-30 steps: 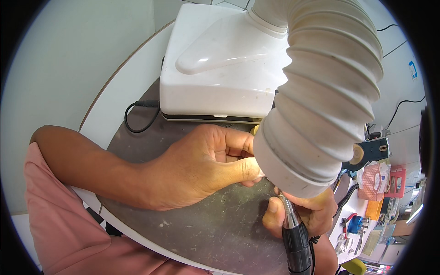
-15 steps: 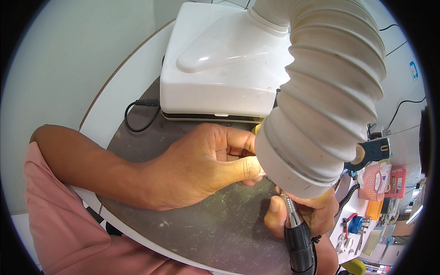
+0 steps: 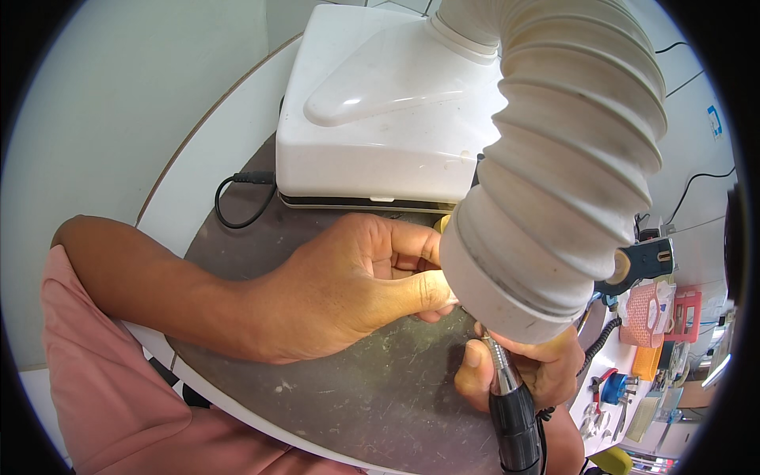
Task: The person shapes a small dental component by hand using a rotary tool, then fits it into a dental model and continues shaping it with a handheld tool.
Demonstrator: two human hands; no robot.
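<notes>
1. So the right hand (image 3: pixel 554 372) is right of centre, low in the frame, fingers wrapped around a rotary handpiece (image 3: pixel 516 423) with a black body and a shiny metal nose. Thumb's on the left side of it, other fingers on the right.
2. The handpiece runs up from the bottom edge, leaning a bit left, nose just under the hose mouth. Can't really make out its very tip.
3. Left hand (image 3: pixel 332 293) is mid-frame, its forearm coming in from the left. Thumb and index reach toward each other, but the index tip goes behind the hose rim, so I can't tell if they're closed. Some small pale bit shows at the thumb tip, too hidden to name.
4. That big white ribbed hose (image 3: pixel 578 142) fills the upper right and bends down, its mouth between the two hands in the view and covering part of both.
5. Upper middle: a glossy white machine (image 3: pixel 380 134) the hose connects to, with a black cable (image 3: pixel 229 214) looped at its left.
6. Under the hands there's a scuffed grey table surface (image 3: pixel 372 404).
7. Far right side: a pink basket (image 3: pixel 640 315), a blue round container (image 3: pixel 613 388) and an orange holder (image 3: pixel 647 362).
</notes>
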